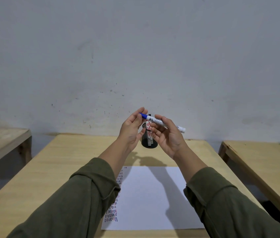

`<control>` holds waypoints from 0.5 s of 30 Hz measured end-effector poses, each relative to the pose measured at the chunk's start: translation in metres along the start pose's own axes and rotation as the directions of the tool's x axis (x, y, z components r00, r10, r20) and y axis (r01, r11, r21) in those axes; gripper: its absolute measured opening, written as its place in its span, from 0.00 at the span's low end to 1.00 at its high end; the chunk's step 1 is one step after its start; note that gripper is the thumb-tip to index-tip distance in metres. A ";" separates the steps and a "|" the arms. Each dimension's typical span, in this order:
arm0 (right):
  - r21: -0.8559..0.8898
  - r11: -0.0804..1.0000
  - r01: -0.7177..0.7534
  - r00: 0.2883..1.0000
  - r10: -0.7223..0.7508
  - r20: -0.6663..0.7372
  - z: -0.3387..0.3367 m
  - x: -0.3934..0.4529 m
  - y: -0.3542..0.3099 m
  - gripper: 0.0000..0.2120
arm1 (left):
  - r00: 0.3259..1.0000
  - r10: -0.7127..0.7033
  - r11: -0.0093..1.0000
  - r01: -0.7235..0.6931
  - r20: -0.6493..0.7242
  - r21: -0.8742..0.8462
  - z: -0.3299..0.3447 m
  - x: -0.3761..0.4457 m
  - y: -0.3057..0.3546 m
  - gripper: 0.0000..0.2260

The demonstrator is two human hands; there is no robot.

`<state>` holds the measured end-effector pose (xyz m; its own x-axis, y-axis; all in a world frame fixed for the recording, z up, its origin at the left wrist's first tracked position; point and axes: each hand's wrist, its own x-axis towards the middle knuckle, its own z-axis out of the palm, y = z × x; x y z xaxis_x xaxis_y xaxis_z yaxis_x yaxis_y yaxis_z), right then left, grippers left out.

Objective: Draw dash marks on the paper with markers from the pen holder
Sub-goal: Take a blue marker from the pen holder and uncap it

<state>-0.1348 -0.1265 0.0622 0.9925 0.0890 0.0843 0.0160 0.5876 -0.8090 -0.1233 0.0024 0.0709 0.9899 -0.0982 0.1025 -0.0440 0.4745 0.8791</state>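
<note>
Nearest: two olive-green sleeves [77, 200] in from bottom corners, forearms bare past the cuffs.

Under them, white paper [153, 200] flat on light wood table [58, 160], near edge close to the table's front. Rows of short dash marks [114, 210] in blue, red and black down the sheet's left side, partly hidden by left sleeve; rest of sheet blank, w/ arm shadows across it.

Further out, both hands raised above table, close together in front of the holder. Right hand [168, 136] palm toward camera, fingers curled on the white barrel of a blue marker [163, 123]; marker roughly level, slightly tilted, blue cap end toward left, white butt end sticking out past right hand. Left hand [130, 129] loosely cupped, fingertips at the blue cap [142, 115]; touching or pinching cap – can't tell for sure. Cap on the barrel, as far as visible.

Behind hands: black mesh pen holder [148, 143] upright on table's far middle, well apart from paper. Inside it a white marker w/ red print [148, 129], upright, plus a dark tip just above the hands.

Far: side tables [3, 140] left and right, separate from centre one; scuffed pale wall [135, 57] behind.
</note>
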 end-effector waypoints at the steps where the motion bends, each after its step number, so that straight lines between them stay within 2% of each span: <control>1: 0.003 1.000 -0.001 1.000 0.001 0.002 0.000 0.001 0.001 0.09 | 1.000 -0.001 1.000 0.001 -0.018 -0.005 0.000 0.000 0.000 0.09; 9: 0.003 1.000 0.020 0.998 -0.020 0.056 0.006 0.007 0.008 0.09 | 0.979 -0.003 0.998 0.015 -0.205 0.060 -0.004 0.007 0.001 0.09; 12: -0.021 0.999 0.043 0.995 -0.041 0.091 0.007 0.009 0.011 0.10 | 0.956 -0.011 0.999 0.025 -0.295 0.044 -0.006 0.010 0.002 0.06; 15: -0.113 0.992 0.058 0.990 -0.043 0.134 0.007 0.009 0.013 0.10 | 0.919 -0.033 0.997 0.055 -0.392 0.046 -0.016 0.014 0.001 0.11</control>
<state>-0.1269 -0.1123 0.0569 0.9657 0.1704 0.1959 0.0873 0.4973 -0.8632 -0.1078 0.0157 0.0654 0.9644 0.2371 -0.1168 0.0044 0.4274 0.9040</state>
